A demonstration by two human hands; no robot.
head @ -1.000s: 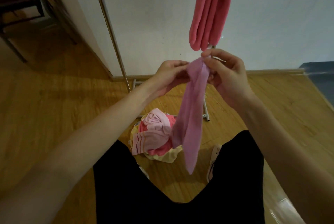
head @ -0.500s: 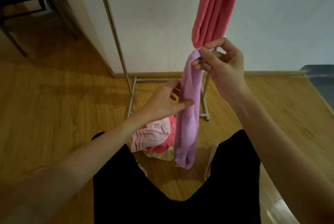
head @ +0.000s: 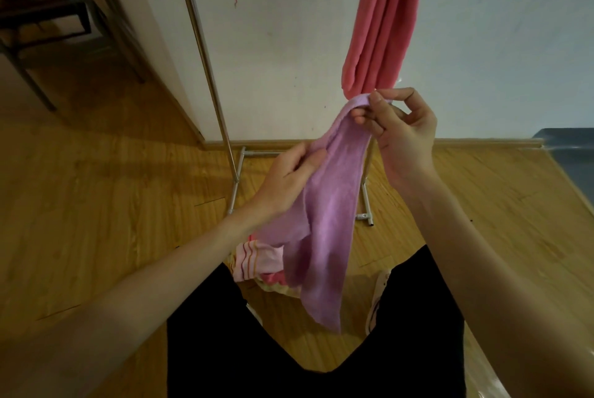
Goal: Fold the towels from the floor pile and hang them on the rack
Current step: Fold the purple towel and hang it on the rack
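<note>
Standing by the rack point(head: 205, 53) w/ the person: one lilac towel point(head: 324, 214) is in hand, held up btwn us and the wall. Right hand point(head: 401, 130) pinches its top edge, thumb and forefinger closed on the cloth, other fingers loosely curled. Left hand point(head: 286, 182) sits lower down, fingers curled round the left side edge, gripping it. Towel hangs long and narrow, bunched lengthwise, its tail dangling in front of the black shorts; not a tidy fold yet, more like they're sorting out edges.

Progress, as far as I can judge: one pink towel point(head: 379, 27) already hangs folded over the top bar at the right end, so approx one done. The lilac one is mid-fold, not hung. On the floor, near the rack's foot and partly hidden behind the lilac cloth, the floor pile point(head: 257, 261) has at least a striped pale-pink piece, something coral and something yellowish, so a few left, exact count can't tell.

So early-to-mid stage. Rest of the top bar is mostly out of view; a few grey clips show at the top, plus a red thread hanging down the wall
</note>
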